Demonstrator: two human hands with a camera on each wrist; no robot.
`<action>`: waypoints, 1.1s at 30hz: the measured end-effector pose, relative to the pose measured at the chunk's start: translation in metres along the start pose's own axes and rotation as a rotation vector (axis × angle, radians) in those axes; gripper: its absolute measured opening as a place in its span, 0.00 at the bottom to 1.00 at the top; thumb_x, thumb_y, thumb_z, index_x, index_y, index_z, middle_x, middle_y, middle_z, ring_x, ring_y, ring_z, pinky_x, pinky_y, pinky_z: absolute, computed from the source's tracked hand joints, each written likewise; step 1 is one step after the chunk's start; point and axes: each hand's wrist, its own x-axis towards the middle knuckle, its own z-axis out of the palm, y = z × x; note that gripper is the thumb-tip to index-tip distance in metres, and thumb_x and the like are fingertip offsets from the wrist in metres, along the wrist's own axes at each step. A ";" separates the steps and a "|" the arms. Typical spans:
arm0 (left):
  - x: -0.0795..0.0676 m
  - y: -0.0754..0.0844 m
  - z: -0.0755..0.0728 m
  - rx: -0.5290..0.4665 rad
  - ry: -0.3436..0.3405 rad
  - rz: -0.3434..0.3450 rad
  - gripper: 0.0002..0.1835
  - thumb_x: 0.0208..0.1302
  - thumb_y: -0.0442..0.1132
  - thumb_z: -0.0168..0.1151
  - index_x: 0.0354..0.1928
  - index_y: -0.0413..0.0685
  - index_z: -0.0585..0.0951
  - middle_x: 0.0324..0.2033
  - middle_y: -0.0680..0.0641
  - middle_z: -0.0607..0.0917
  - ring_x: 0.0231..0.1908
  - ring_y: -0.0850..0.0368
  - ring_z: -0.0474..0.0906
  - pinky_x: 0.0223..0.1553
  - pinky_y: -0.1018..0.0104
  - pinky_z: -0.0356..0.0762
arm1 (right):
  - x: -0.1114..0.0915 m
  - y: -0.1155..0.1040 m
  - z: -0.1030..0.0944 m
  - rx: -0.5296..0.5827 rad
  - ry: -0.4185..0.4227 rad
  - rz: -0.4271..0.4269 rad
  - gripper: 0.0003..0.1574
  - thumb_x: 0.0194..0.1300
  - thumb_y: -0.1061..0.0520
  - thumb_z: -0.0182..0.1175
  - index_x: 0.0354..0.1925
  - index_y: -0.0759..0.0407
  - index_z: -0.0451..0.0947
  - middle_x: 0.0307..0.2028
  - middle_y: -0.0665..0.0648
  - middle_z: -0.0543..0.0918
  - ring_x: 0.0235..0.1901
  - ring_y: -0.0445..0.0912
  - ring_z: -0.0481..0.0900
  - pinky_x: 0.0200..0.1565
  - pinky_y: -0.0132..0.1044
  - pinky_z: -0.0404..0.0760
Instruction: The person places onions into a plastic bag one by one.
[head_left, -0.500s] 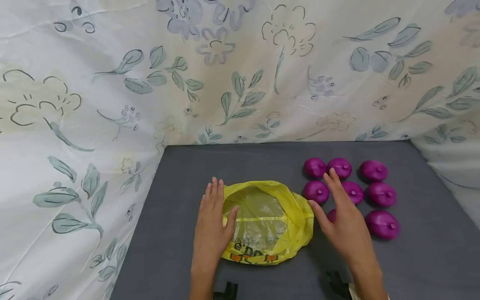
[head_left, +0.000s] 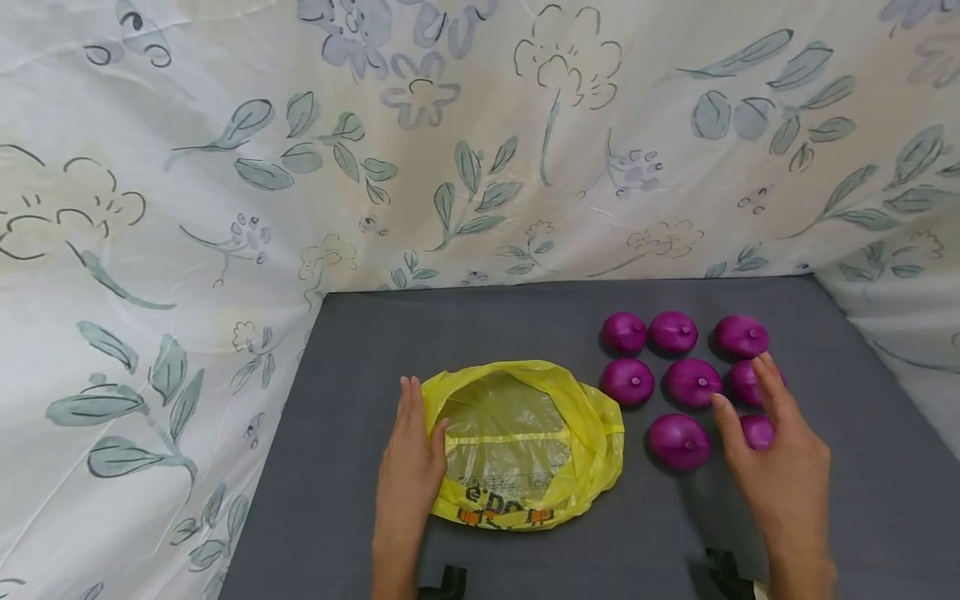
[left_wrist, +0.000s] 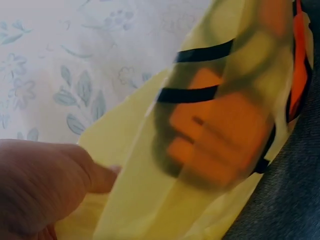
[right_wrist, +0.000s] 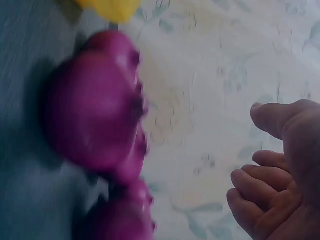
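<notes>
A yellow plastic bag [head_left: 596, 442] with dark and orange print lies with its mouth spread wide on the grey surface. At its left side is my left hand [head_left: 408, 475], fingers straight and thumb at the rim; the left wrist view shows the thumb [left_wrist: 100, 177] against the yellow plastic. Several shiny purple onions [head_left: 678, 442] with small stubs stand in rough rows right of the bag. My right hand [head_left: 787, 467] hovers over the right-hand ones, thumb and fingers spread apart with nothing between them, partly hiding two onions. In the right wrist view, a large onion [right_wrist: 90, 112] stands left of that hand.
The grey tabletop [head_left: 360, 342] ends at a pale flowered cloth [head_left: 480, 167] behind it and at both sides. Black straps [head_left: 446, 583] show near the wrists at the bottom edge.
My right hand has moved right, from beside the bag to over the right-hand onions, uncovering the front left one. My left hand has shifted slightly left and down along the bag's rim.
</notes>
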 end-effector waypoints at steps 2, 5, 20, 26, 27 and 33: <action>-0.001 0.000 0.001 -0.012 -0.009 -0.018 0.40 0.80 0.34 0.59 0.85 0.44 0.52 0.84 0.41 0.50 0.65 0.32 0.76 0.28 0.57 0.76 | -0.002 0.009 -0.004 -0.014 0.016 0.065 0.46 0.66 0.53 0.76 0.78 0.39 0.71 0.74 0.40 0.72 0.62 0.15 0.66 0.64 0.14 0.59; -0.003 -0.001 0.003 -0.028 -0.016 -0.029 0.40 0.76 0.22 0.53 0.85 0.43 0.52 0.83 0.39 0.50 0.57 0.31 0.81 0.21 0.64 0.64 | -0.006 0.020 -0.009 -0.036 0.013 0.164 0.45 0.68 0.50 0.74 0.79 0.39 0.70 0.74 0.40 0.70 0.64 0.17 0.65 0.66 0.17 0.60; -0.002 -0.002 0.002 -0.085 -0.028 -0.048 0.42 0.73 0.15 0.46 0.85 0.45 0.51 0.84 0.41 0.49 0.16 0.51 0.67 0.17 0.67 0.60 | -0.014 0.055 -0.016 -0.174 -0.242 0.523 0.62 0.69 0.35 0.69 0.86 0.52 0.49 0.82 0.57 0.53 0.78 0.59 0.59 0.75 0.57 0.58; 0.000 -0.003 0.003 -0.129 -0.043 -0.045 0.43 0.75 0.16 0.45 0.86 0.49 0.49 0.85 0.44 0.46 0.20 0.60 0.62 0.17 0.67 0.61 | -0.015 0.064 -0.014 -0.215 -0.339 0.532 0.66 0.69 0.34 0.68 0.86 0.60 0.46 0.80 0.68 0.54 0.78 0.65 0.58 0.75 0.63 0.56; 0.000 -0.003 0.003 -0.134 -0.041 -0.044 0.44 0.75 0.16 0.45 0.86 0.50 0.49 0.85 0.44 0.46 0.20 0.58 0.62 0.17 0.67 0.61 | -0.015 0.065 -0.012 -0.217 -0.349 0.529 0.66 0.69 0.34 0.68 0.85 0.61 0.46 0.80 0.69 0.53 0.78 0.66 0.58 0.75 0.63 0.56; 0.000 -0.004 0.004 -0.158 -0.034 -0.027 0.44 0.75 0.16 0.45 0.86 0.53 0.50 0.85 0.45 0.49 0.15 0.50 0.65 0.16 0.67 0.60 | -0.020 0.068 -0.009 -0.215 -0.321 0.478 0.61 0.69 0.39 0.70 0.83 0.66 0.53 0.81 0.68 0.54 0.76 0.67 0.61 0.74 0.64 0.57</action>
